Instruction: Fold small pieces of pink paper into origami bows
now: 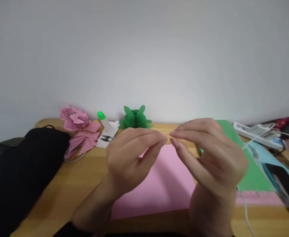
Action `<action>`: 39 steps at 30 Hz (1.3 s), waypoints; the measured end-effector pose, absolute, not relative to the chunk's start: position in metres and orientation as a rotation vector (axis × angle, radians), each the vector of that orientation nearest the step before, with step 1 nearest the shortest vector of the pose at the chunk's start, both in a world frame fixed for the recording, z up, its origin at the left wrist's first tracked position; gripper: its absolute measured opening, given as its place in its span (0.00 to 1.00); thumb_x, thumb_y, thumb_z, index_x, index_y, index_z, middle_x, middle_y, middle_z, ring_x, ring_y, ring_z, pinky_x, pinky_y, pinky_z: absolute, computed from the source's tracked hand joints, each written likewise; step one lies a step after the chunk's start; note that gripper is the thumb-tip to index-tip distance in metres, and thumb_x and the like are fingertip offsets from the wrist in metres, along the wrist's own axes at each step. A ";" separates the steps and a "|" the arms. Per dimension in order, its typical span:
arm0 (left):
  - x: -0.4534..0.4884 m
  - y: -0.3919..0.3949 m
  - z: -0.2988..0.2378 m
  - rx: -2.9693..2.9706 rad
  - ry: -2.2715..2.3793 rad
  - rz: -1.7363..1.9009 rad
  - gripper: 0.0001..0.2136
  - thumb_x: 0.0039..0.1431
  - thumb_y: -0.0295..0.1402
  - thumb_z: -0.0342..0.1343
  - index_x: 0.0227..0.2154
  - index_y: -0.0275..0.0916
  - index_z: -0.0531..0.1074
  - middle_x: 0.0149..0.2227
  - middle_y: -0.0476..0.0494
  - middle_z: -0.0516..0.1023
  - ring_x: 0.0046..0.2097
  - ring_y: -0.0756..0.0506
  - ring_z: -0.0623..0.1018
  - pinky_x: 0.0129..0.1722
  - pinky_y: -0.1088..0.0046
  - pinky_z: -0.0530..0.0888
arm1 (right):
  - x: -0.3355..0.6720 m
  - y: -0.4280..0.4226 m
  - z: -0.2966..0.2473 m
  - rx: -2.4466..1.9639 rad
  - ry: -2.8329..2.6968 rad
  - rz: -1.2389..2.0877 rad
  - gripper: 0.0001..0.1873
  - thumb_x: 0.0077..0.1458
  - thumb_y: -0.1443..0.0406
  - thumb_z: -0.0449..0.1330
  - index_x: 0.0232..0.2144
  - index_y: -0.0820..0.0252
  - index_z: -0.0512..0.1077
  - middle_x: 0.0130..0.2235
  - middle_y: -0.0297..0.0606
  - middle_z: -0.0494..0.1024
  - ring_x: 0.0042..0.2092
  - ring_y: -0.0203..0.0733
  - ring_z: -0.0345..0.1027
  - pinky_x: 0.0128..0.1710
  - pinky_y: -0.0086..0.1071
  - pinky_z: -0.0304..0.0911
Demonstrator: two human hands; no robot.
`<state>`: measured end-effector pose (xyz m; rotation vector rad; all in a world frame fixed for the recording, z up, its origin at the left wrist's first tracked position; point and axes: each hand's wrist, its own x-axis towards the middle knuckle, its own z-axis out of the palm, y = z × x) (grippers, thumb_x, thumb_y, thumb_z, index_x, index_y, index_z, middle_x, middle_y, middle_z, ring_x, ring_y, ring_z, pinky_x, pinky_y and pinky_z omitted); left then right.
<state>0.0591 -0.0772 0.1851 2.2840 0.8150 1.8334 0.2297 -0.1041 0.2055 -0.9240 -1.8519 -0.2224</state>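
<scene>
Both my hands are raised above a pink paper sheet [164, 187] that lies flat on the wooden table [85, 177]. My left hand [131, 158] has its fingers curled toward the thumb, fingertips near those of my right hand [208, 154]. The fingers of my right hand are bent and pressed together, pointing left. Nothing shows clearly between the fingertips of either hand. A green paper sheet [248, 171] lies behind my right hand, partly hidden by it.
At the back stand a green folded paper piece [135, 119], pink paper flowers [75, 119], a pink paper bow [85, 140], a glue stick with a green cap [104, 121] and small scissors [107, 138]. A black bag [20, 171] lies left. A power strip [255, 133], cables and a phone [282, 179] lie right.
</scene>
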 end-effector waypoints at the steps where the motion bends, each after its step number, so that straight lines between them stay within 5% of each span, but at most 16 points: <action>1: 0.059 -0.078 0.185 2.288 0.822 1.831 0.07 0.60 0.23 0.62 0.35 0.42 0.76 0.32 0.51 0.85 0.34 0.48 0.83 0.32 0.69 0.78 | 0.229 -0.104 0.206 -0.930 -1.863 -0.222 0.10 0.54 0.75 0.65 0.36 0.57 0.75 0.34 0.37 0.83 0.37 0.44 0.78 0.36 0.40 0.71; 29: 0.042 -0.068 0.184 2.418 1.041 2.021 0.11 0.56 0.18 0.63 0.37 0.41 0.78 0.34 0.49 0.85 0.35 0.47 0.83 0.36 0.69 0.79 | 0.244 -0.105 0.201 -0.993 -1.688 -0.285 0.14 0.50 0.77 0.68 0.35 0.54 0.78 0.32 0.34 0.82 0.33 0.40 0.75 0.33 0.37 0.66; 33: 0.040 -0.069 0.184 2.277 1.137 2.017 0.11 0.56 0.19 0.63 0.37 0.42 0.79 0.34 0.52 0.85 0.35 0.48 0.82 0.37 0.71 0.79 | 0.236 -0.105 0.197 -1.026 -1.410 -0.046 0.11 0.52 0.75 0.68 0.32 0.53 0.79 0.29 0.32 0.80 0.32 0.38 0.73 0.32 0.34 0.67; 39: 0.052 -0.073 0.190 2.022 0.958 1.556 0.05 0.62 0.25 0.59 0.35 0.40 0.79 0.33 0.52 0.84 0.33 0.52 0.81 0.33 0.76 0.79 | 0.224 -0.098 0.191 -1.005 -1.142 0.581 0.08 0.53 0.71 0.68 0.29 0.50 0.82 0.27 0.30 0.83 0.29 0.35 0.76 0.28 0.28 0.72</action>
